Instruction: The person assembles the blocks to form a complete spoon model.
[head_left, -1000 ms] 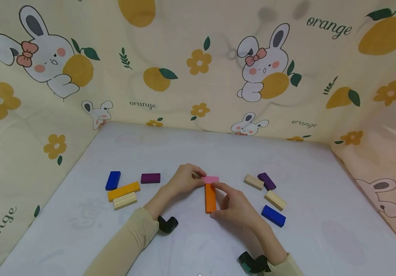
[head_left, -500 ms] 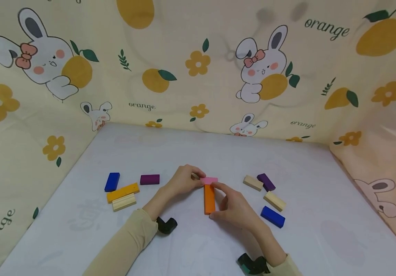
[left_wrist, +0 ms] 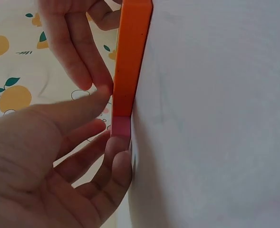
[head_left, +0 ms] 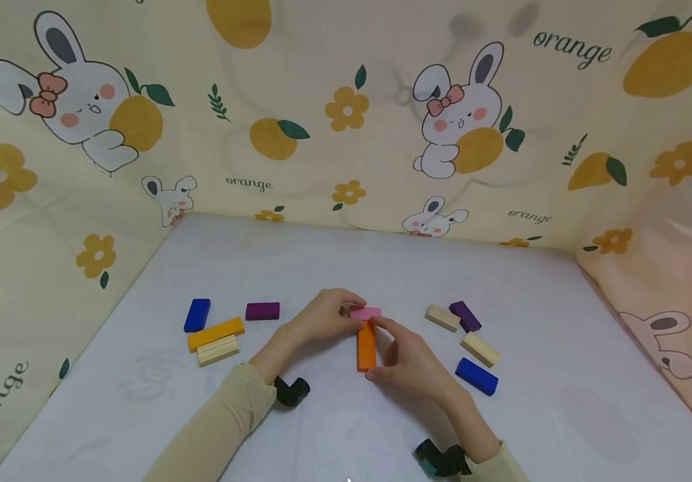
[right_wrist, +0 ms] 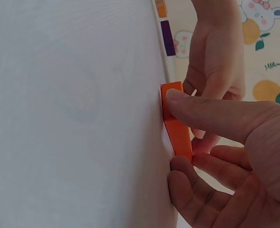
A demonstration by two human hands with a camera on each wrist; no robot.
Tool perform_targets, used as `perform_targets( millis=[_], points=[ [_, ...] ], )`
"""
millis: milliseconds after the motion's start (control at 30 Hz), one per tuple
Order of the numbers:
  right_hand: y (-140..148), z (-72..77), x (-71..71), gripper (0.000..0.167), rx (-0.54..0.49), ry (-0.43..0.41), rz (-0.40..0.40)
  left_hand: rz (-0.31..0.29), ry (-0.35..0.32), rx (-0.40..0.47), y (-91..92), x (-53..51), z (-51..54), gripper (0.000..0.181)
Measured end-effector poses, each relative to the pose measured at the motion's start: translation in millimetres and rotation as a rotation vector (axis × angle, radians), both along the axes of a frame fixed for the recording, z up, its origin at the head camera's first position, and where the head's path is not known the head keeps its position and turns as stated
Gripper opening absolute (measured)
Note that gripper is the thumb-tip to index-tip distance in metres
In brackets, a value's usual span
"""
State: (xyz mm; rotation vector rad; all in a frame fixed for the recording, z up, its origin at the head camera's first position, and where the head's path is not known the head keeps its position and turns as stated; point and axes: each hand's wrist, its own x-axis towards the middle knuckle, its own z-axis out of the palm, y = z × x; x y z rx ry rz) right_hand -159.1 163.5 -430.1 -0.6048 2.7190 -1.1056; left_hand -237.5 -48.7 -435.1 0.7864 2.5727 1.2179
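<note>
One pink block (head_left: 366,312) butts against an orange block (head_left: 366,349) at lower centre; the left hand (head_left: 326,314) pinches the pink, the right hand (head_left: 407,355) grips the orange by its ends. Loose blocks (head_left: 477,376) flank them on the white tabletop (head_left: 346,428); rabbit-printed cloth (head_left: 297,73) hangs across the upper frame.

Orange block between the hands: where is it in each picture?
Head: orange block, lower middle.
Left wrist: orange block, upper middle, meeting the top edge.
Right wrist: orange block, just right of centre, partly covered.
Shared landmark: the fruit-print cloth, in all three.
</note>
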Motion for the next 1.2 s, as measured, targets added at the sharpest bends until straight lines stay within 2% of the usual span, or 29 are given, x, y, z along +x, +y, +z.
perform_targets(
  millis=[133, 400, 667, 833, 900, 1033, 1133, 1200],
  points=[
    [0, 0.7, -0.4, 0.087, 0.003, 0.002, 0.007, -0.030, -0.021, 0.003, 0.5, 2.1, 2.8, 0.043],
    [4, 0.5, -2.6, 0.086, -0.004, -0.004, 0.013, -0.031, -0.033, 0.012, -0.2, 2.5, 4.6, 0.048],
    [7, -1.5, -3.2, 0.086, -0.036, -0.020, 0.025, -0.061, 0.008, -0.037, -2.0, 0.8, 2.4, 0.050],
    [12, 1.5, -1.5, 0.080, -0.059, -0.050, -0.034, -0.046, 0.018, -0.067, -4.9, 0.6, -2.2, 0.050],
    [19, 5.3, -1.7, 0.073, -0.081, -0.034, -0.063, -0.039, 0.022, -0.081, -5.7, 0.3, -3.0, 0.051],
    [46, 13.2, -4.4, 0.058, -0.096, 0.051, -0.075, -0.032, 0.013, -0.094, -5.7, -0.1, -2.1, 0.052],
    [73, 18.1, -6.0, 0.049, -0.085, 0.085, -0.045, -0.032, -0.002, -0.086, -4.3, -0.4, -0.1, 0.051],
    [90, 21.2, -6.9, 0.045, -0.083, 0.075, -0.019, -0.030, -0.007, -0.085, -3.5, -1.1, 0.8, 0.051]
  ],
)
